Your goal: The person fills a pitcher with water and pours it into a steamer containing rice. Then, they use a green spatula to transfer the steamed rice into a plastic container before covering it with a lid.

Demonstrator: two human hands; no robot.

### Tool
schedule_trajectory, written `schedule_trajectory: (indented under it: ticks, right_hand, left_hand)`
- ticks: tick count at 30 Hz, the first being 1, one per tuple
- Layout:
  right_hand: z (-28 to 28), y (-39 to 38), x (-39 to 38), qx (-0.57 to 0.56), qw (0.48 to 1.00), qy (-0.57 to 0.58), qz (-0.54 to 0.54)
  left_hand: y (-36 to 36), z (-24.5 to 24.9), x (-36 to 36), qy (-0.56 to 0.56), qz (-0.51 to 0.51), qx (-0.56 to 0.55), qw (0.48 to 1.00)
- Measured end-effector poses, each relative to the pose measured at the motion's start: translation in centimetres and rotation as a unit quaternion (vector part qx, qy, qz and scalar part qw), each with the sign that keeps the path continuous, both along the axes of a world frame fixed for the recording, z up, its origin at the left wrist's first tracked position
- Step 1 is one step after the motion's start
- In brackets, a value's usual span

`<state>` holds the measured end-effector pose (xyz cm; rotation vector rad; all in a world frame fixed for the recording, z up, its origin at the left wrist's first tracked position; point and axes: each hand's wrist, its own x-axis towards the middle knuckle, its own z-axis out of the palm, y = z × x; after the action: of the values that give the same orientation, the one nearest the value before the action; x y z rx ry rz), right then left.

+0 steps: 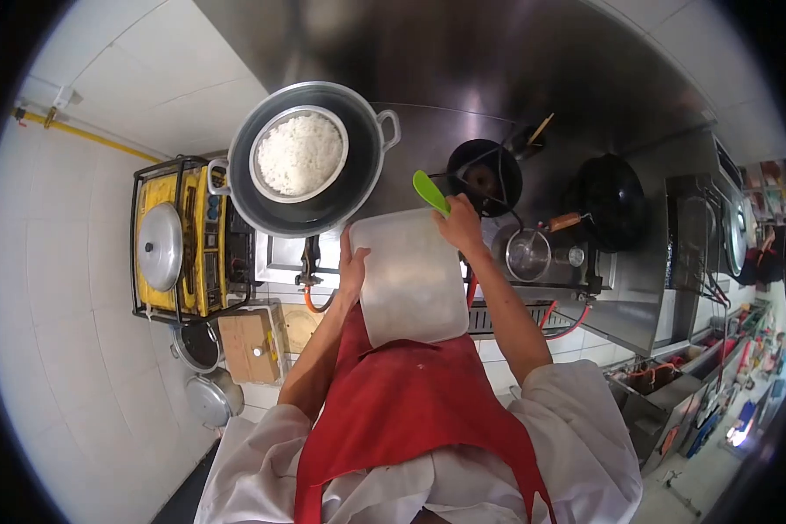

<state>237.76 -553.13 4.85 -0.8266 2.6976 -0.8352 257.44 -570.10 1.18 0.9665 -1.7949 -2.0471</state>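
A translucent plastic container (412, 278) is held against the red apron. My left hand (353, 264) grips its left edge, fingers wrapped over the side. My right hand (459, 222) is closed at the container's upper right corner, around the handle of a green spatula (430, 192) whose blade points up and left. Beyond the container, at the upper left, a metal bowl of white rice (300, 155) sits inside a large two-handled pot (364, 179).
A yellow generator (155, 288) with a metal lid (160, 246) on it stands left. Black pans (610, 203), a burner (485, 178) and a strainer (528, 254) are at right. A cardboard box (247, 348) and pots (214, 398) lie low at left.
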Motion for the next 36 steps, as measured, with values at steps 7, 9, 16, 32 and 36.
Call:
schedule_trajectory:
  ticks: [7, 9, 16, 32, 36]
  right_hand:
    - [-1.4, 0.5, -1.5, -0.03, 0.999, -0.028, 0.031]
    - [-0.4, 0.1, -1.6, 0.02, 0.999, -0.015, 0.042]
    - [1.8, -1.2, -0.7, 0.078, 0.995, 0.013, 0.059]
    - [12.4, -3.8, -1.5, 0.212, 0.947, -0.062, 0.233]
    - [19.8, 0.6, 0.5, 0.097, 0.929, -0.019, 0.357]
  left_hand:
    - [1.1, 1.0, 0.0, 0.03, 0.022, 0.006, 0.999]
    - [1.0, 0.5, 0.0, 0.046, 0.025, -0.002, 0.999]
    - [1.0, 1.7, 0.2, 0.062, 0.01, 0.057, 0.996]
    - [-0.7, -2.6, 1.3, 0.123, -0.033, 0.384, 0.915]
    - [-0.4, -0.6, 1.6, 0.17, -0.038, 0.324, 0.93]
